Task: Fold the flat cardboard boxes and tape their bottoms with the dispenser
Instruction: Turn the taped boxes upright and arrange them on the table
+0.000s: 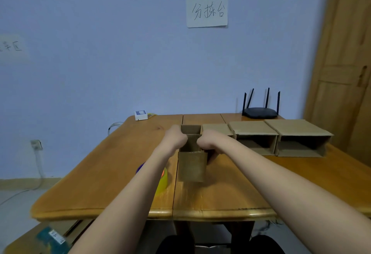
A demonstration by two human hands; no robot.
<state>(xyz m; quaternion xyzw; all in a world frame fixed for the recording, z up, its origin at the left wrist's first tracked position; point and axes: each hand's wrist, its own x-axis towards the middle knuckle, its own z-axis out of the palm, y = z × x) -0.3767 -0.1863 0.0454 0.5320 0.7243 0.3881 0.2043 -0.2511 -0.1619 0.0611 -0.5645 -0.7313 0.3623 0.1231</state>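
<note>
A small brown cardboard box (192, 165) stands on the wooden table (112, 173) in the middle, its end flaps spread toward me and away. My left hand (175, 137) grips its left side near the top. My right hand (207, 139) grips the right side, fingers curled over the edge. The tape dispenser (163, 180), yellow with orange and purple parts, lies on the table left of the box, mostly hidden under my left forearm.
Three folded boxes (255, 138) lie on their sides in a row at the right back of the table. A black router (260, 112) and a small white device (141, 115) sit along the far edge. Flat cardboard (66, 227) lies on a bench at lower left.
</note>
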